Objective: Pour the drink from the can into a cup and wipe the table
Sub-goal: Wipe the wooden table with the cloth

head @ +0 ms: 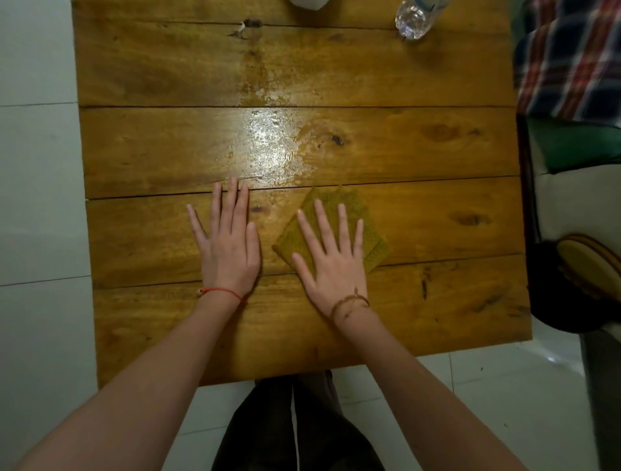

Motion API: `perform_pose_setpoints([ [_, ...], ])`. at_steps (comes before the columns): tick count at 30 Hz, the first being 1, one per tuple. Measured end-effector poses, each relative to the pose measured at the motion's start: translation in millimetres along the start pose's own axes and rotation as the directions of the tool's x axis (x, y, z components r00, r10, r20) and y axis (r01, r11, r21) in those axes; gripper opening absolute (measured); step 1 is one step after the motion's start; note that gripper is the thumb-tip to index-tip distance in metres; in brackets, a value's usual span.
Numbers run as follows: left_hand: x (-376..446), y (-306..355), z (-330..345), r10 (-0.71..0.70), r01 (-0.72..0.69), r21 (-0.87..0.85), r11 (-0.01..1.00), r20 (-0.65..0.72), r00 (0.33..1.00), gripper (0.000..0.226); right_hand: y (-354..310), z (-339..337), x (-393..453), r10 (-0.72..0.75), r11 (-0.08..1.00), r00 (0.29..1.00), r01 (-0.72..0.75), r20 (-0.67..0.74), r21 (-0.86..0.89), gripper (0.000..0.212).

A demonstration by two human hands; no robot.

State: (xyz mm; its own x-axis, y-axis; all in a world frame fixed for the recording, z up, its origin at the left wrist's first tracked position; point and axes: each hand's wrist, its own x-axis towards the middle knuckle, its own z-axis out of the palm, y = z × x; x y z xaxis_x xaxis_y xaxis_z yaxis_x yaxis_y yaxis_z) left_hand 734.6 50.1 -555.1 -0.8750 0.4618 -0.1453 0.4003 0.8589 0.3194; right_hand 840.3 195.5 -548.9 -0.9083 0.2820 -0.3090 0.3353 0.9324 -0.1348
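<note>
A wooden plank table (134,151) fills the view. A folded mustard-yellow cloth (373,232) lies on it right of centre. My right hand (331,255) rests flat on the cloth, fingers spread and not curled around it. My left hand (226,242) lies flat on the bare wood to the left of the cloth, fingers apart, holding nothing. A wet, shiny patch (272,141) spreads over the planks just beyond both hands. No can is in view. A white object (309,3), cut off by the frame, stands at the far edge.
A clear plastic bottle (415,18) lies at the far right of the table. A plaid cloth (571,60) and a dark round object (581,282) sit beside the table's right edge. White tiled floor (37,201) surrounds the table.
</note>
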Motion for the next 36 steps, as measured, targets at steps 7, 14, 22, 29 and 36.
perform_pose_setpoints([
  [7, -21.5, -4.2, -3.8, -0.031, 0.031, -0.03, 0.999, -0.013, 0.999, 0.057, 77.7, -0.4, -18.3, 0.322, 0.944, 0.946, -0.32, -0.021, 0.081, 0.064],
  [14, -64.4, 3.9, 3.4, -0.068, 0.068, -0.036, 0.997, 0.008, 0.998, 0.056, -7.7, 1.9, -3.3, 0.258, 0.963, 0.965, -0.254, -0.038, 0.087, 0.066],
  [22, -91.6, 7.7, 5.2, -0.046, 0.046, 0.005, 0.999, 0.046, 0.998, 0.057, 11.1, 27.1, -94.7, 0.019, 1.0, 0.999, -0.019, 0.044, -0.004, 0.066],
  [29, -68.8, 10.1, 5.6, 0.002, -0.003, 0.04, 0.999, 0.019, 1.0, 0.057, 65.1, 6.2, -52.3, 0.402, 0.912, 0.916, -0.399, -0.006, 0.097, 0.064],
  [36, -36.3, 6.5, -4.0, 0.016, -0.015, 0.067, 0.998, -0.006, 1.0, 0.057, -23.4, 1.2, 10.0, 0.18, 0.983, 0.982, -0.178, -0.053, 0.05, 0.067],
])
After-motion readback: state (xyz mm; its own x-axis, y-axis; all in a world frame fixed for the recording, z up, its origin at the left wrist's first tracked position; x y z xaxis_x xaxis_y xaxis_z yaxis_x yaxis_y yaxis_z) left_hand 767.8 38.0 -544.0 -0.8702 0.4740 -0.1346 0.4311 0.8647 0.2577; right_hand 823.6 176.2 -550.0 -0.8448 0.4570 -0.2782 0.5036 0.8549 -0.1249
